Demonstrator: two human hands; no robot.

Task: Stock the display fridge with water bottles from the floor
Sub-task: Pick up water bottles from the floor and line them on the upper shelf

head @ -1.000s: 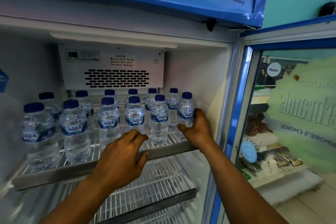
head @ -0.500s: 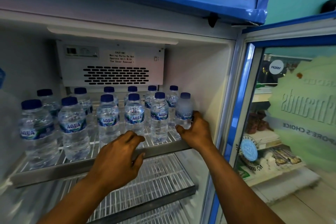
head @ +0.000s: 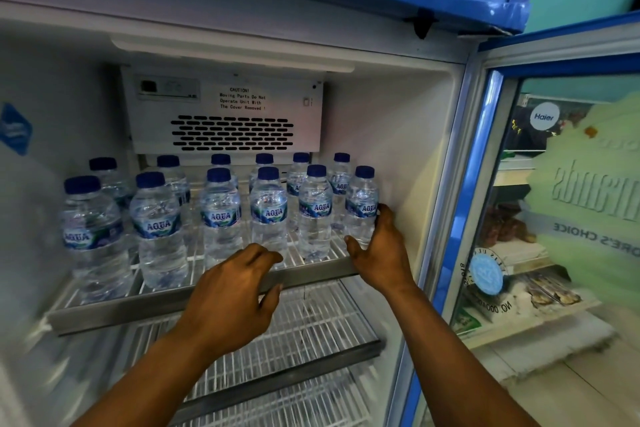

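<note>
Water bottles (head: 221, 215) stand upright, long axis vertical, in two rows on the top shelf (head: 194, 255) of the display fridge (head: 242, 45), far of both hands. Right hand (head: 386, 256) is nearer the work: it cups the rightmost front bottle (head: 361, 198), thumb low on its near-left side, fingers (head: 382, 215) wrapped round its right side, squeezed between it and the fridge wall (head: 408, 156). So any nudge likely goes left or far; there is little room to the right. Left hand (head: 235, 295) holds no bottle and drapes over the front rail (head: 138, 305), fingers bent, just near of a middle bottle (head: 268, 215); cannot tell if it actually grips the rail. Floor stock is out of view. Left bottles and lower shelf (head: 329, 322) are blurred. Back-row bottles are partly hidden, and the right palm-to-bottle contact is unseen.
</note>
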